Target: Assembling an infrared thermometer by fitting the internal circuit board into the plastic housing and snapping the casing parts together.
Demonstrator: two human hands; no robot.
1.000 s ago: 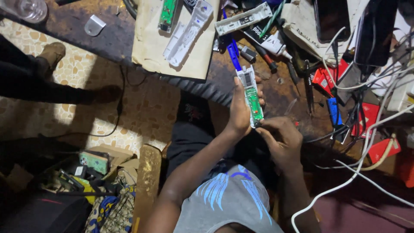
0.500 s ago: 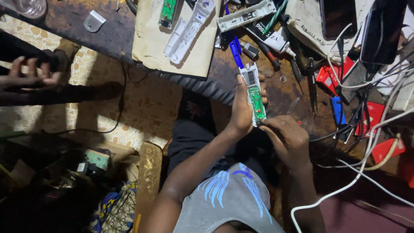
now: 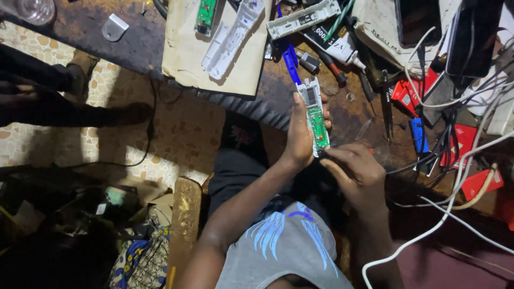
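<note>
My left hand (image 3: pixel 299 135) grips a long narrow green circuit board (image 3: pixel 317 119) with a small grey display at its top end, held upright over the workbench edge. My right hand (image 3: pixel 355 172) sits just below it, fingertips pinched at the board's lower end; whether it holds a small tool or part is hidden. A blue-handled screwdriver (image 3: pixel 289 60) lies right behind the board. On a cardboard sheet (image 3: pixel 187 53) further back lie a white remote-control shell (image 3: pixel 231 36) and another green circuit board (image 3: pixel 206 13).
The dark workbench (image 3: pixel 123 51) carries a white plastic casing half (image 3: pixel 304 18), a marker-like tube (image 3: pixel 332 45), screwdrivers, red packets (image 3: pixel 407 93), white cables (image 3: pixel 455 208) and a phone (image 3: pixel 417 18). Another person's legs and shoe (image 3: pixel 75 80) stand at the left on patterned floor.
Both hands and the board stay almost in place. At the left, another person's hand seen half a second ago near the shoe is gone from view.
</note>
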